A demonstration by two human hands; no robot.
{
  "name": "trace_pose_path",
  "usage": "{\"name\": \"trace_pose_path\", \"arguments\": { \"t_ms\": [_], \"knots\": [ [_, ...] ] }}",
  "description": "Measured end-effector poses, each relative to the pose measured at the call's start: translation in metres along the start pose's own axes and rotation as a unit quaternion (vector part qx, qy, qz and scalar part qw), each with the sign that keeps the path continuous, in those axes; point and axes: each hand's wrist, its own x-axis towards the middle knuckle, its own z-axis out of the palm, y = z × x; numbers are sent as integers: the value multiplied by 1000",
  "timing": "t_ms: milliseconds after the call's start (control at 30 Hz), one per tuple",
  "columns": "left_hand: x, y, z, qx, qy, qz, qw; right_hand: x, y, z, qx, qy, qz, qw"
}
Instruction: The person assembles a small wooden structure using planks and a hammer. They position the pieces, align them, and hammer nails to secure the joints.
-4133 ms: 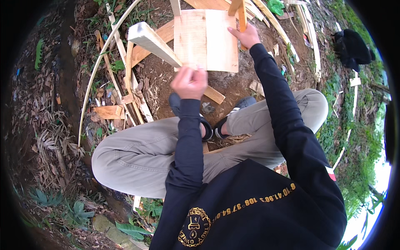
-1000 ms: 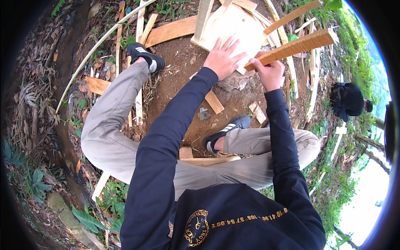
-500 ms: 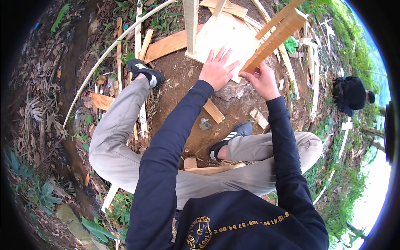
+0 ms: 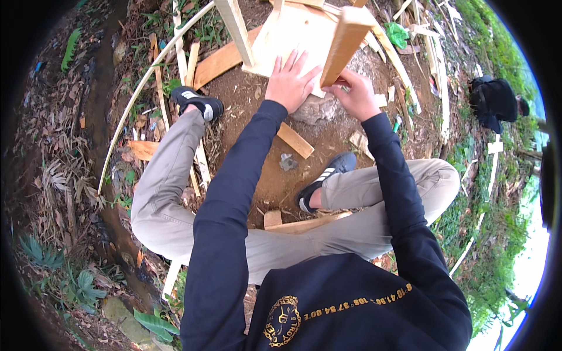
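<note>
A pale wooden board (image 4: 295,36) lies flat on a rock (image 4: 318,109), with several wooden legs standing up from it, like an upturned stool. My left hand (image 4: 288,83) rests flat on the board's near edge, fingers spread. At the near right corner, my right hand (image 4: 357,96) has its thumb and fingers closed at the foot of a thick wooden leg (image 4: 345,44). Part of those fingers is hidden behind the leg. Another upright leg (image 4: 235,32) stands at the board's left corner.
A short wood offcut (image 4: 294,140) lies on the dirt between my feet. A wide plank (image 4: 225,63) and a long curved strip (image 4: 132,102) are at the left. At the right are a green plastic bag (image 4: 398,36), more strips and a black bag-like bundle (image 4: 494,99).
The board and its legs now appear farther up and left in view, and the right leg looks more upright. Both hands keep their places on the wood.
</note>
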Motion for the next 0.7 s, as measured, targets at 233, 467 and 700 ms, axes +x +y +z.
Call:
{"name": "trace_pose_path", "arguments": {
  "t_ms": [233, 467, 700],
  "knots": [
    [-2, 2, 3, 19, 23, 2, 1000, -6, 8, -3, -75, 25, 49, 996],
    [-3, 1, 3, 49, 40, -3, 998, -8, 12, 2, -99, 37, 4, 994],
    [-3, 0, 4, 53, 49, -4, 997, -3, 6, -1, -102, 44, -10, 994]
  ]
}}
